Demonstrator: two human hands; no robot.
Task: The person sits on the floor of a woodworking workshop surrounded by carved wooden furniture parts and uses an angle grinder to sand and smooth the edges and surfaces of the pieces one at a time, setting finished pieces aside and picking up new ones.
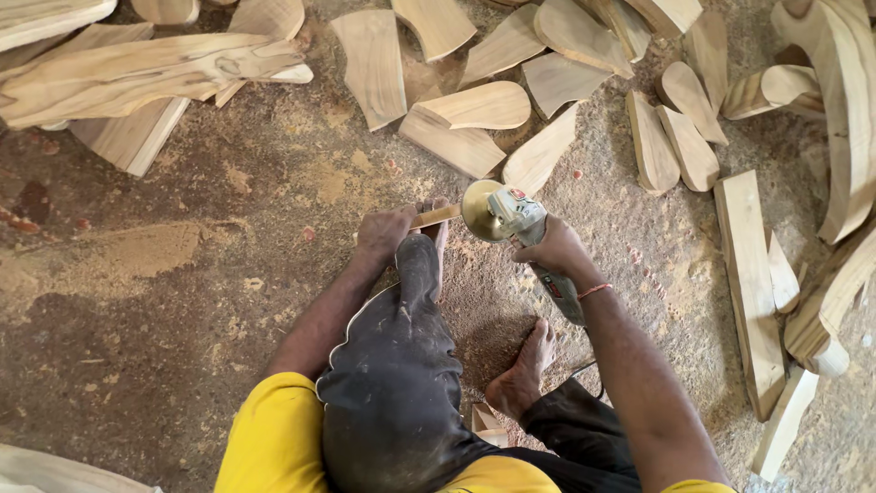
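**Sanding a Small Wooden Piece: Work in Hand, Stock Remaining**

The person sits on the ground with one leg stretched forward. The left hand [385, 233] is clenched around a small, narrow, pale strip of wood [436, 216], holding it against the toe of the extended leg in dark, dust-covered trousers [401, 365]. The strip projects toward 3 o'clock from the hand, and its free end touches the disc of the tool.

The right hand [555, 248] is closed around the body of a grey handheld angle grinder with a round brass-coloured disc [497, 213]. The disc sits at 9 o'clock from the right hand. A red thread band circles the right wrist. The bare foot [525, 370] rests at 6 o'clock from the grinder, on a patch of fine sawdust.

Judged progress: one piece is under the disc, and shaping of it appears under way. Whether its surface is nearly finished cannot be told, as the strip is small and partly covered by the hand.

From 10 o'clock to 3 o'clock of the hands lies a wide scatter of flat, curved, light-coloured cut wooden blanks [474, 107]. Longer straight wooden planks [750, 283] lie at 3 o'clock. Which of these are already sanded and which are untouched cannot be told. The sawdust-covered earthen floor [155, 301] shows a heap of fine dust at 9 o'clock, which suggests that a good deal of grinding has been done here.
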